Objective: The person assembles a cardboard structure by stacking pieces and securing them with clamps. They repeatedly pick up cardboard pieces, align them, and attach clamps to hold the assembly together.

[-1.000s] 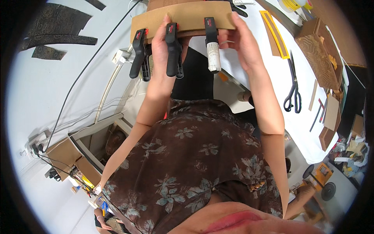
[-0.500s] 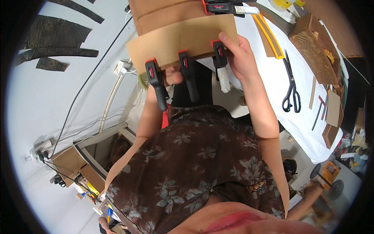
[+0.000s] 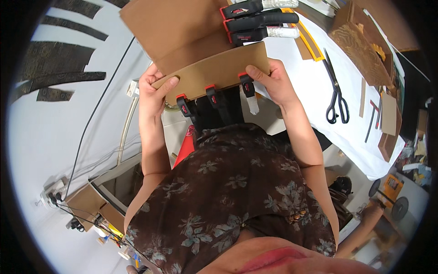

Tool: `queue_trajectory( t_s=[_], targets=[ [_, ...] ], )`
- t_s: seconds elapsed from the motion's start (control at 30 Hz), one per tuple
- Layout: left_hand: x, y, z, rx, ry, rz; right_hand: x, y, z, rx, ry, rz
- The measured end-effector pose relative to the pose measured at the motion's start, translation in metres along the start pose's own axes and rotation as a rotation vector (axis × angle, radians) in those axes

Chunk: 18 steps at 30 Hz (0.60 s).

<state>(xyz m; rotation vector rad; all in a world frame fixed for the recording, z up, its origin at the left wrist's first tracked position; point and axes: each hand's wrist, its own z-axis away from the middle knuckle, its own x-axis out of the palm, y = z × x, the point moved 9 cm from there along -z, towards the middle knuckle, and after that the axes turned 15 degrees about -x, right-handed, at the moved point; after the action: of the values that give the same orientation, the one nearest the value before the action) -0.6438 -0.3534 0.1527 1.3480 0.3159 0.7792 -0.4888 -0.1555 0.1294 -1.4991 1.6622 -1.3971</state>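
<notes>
Above the lap, both hands grip clamped cardboard.

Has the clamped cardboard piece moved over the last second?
Yes. The clamped cardboard piece has been drawn off the white table edge toward the person's body, away from the scissors.

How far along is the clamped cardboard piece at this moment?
Done: three spring clamps grip the near edge of the cardboard piece, and three more clamps sit at its far end. In hand: the left hand and right hand hold the piece up by its two ends, above the white table. Left: the clamps are all still on; the scissors lie untouched.
</notes>
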Motion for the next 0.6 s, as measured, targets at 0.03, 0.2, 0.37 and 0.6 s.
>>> queue_trajectory(
  t_s=[0.03,0.2,0.37,0.6],
  targets=[
    [0.004,0.000,0.000,0.039,-0.016,0.001,-0.002,-0.009,-0.001,-0.010,0.016,0.036],
    [0.018,-0.008,0.000,0.146,-0.049,-0.054,-0.016,-0.022,0.003,-0.020,0.140,0.177],
    [0.039,-0.004,-0.004,0.107,-0.110,-0.064,-0.032,-0.015,0.011,0.039,0.167,0.201],
    [0.050,-0.010,-0.005,0.080,-0.115,-0.008,-0.038,-0.015,0.015,-0.031,0.300,0.078]
  ],
)
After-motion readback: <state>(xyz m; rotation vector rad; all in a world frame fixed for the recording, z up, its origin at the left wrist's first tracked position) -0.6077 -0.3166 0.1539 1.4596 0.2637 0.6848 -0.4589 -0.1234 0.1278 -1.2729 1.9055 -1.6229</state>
